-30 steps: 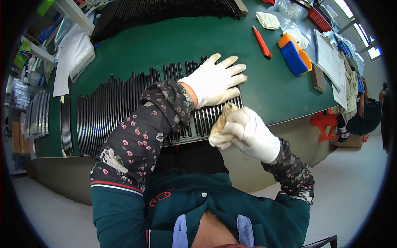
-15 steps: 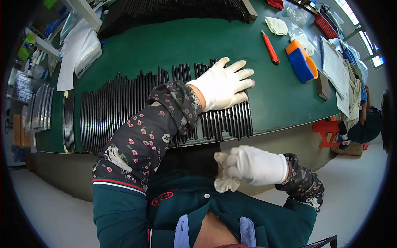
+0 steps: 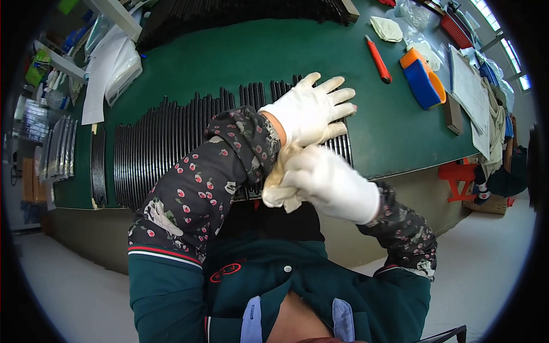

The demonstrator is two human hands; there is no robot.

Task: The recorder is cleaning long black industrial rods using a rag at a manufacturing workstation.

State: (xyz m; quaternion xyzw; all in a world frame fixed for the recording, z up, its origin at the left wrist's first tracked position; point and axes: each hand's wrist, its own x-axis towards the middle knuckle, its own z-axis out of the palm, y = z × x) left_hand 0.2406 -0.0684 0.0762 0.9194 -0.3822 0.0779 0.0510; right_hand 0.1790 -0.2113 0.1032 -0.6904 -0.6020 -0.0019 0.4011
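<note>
A row of slim, glossy black rods (image 3: pixel 163 154) lies side by side along the near edge of the green table (image 3: pixel 229 57). My left hand (image 3: pixel 306 111), in a white glove, rests flat across the right end of the row with its fingers spread. My right hand (image 3: pixel 337 183), gloved too, is closed around a crumpled off-white cloth (image 3: pixel 278 186). That cloth is over the near ends of the rods, just below my left wrist. My left hand and the cloth hide part of the rods there.
A red utility knife (image 3: pixel 377 60) and a blue-and-orange tape roll holder (image 3: pixel 423 80) lie to the right, near a folded white cloth (image 3: pixel 386 28). More black rods (image 3: pixel 240 11) are piled at the back. Plastic bags (image 3: pixel 124 74) lie at the left. A red stool (image 3: pixel 457 180) stands beyond the table, near another person.
My right hand has moved up and left with the cloth, from in front of the table edge to the rods. My left hand has stayed spread over the row.
</note>
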